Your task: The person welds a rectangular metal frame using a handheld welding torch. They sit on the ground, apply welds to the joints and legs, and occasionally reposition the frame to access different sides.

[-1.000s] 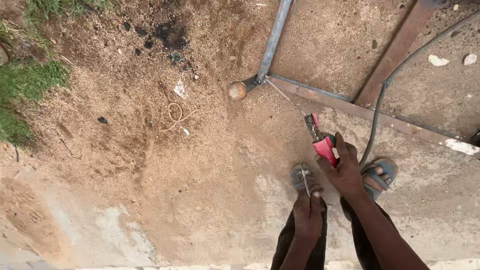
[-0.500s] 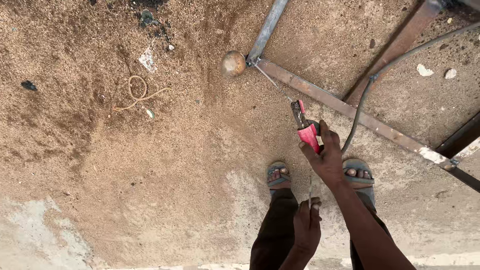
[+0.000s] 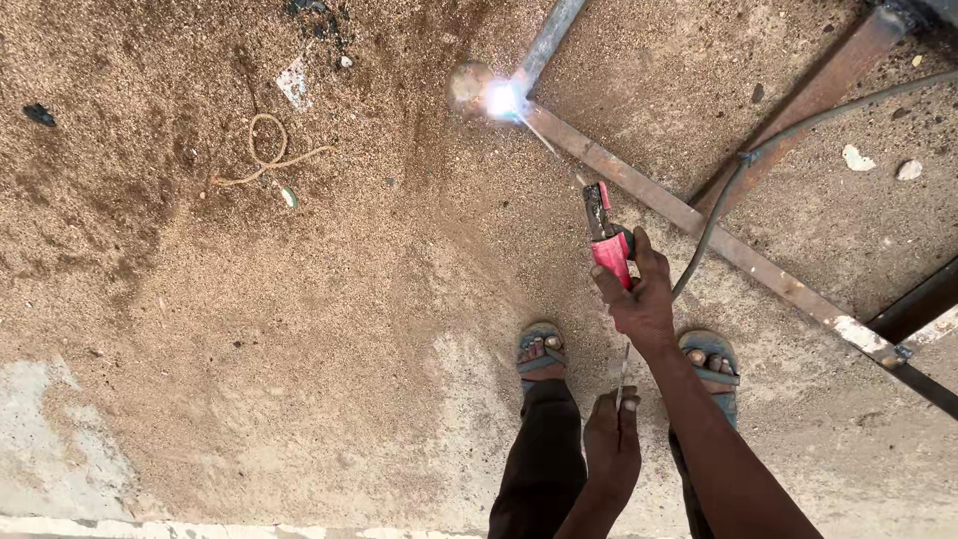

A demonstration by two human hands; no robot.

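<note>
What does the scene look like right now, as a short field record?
right hand: grips red-handled electrode holder
electrode rod: tip at a bright arc on the metal frame joint
left hand: holds a thin spare rod, upright
cable: runs across the frame
ground: sandy concrete, loop of cord

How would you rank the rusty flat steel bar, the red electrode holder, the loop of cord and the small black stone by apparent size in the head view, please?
1. rusty flat steel bar
2. red electrode holder, though it is nearer the camera
3. loop of cord, close to the holder, so unsure
4. small black stone
</note>
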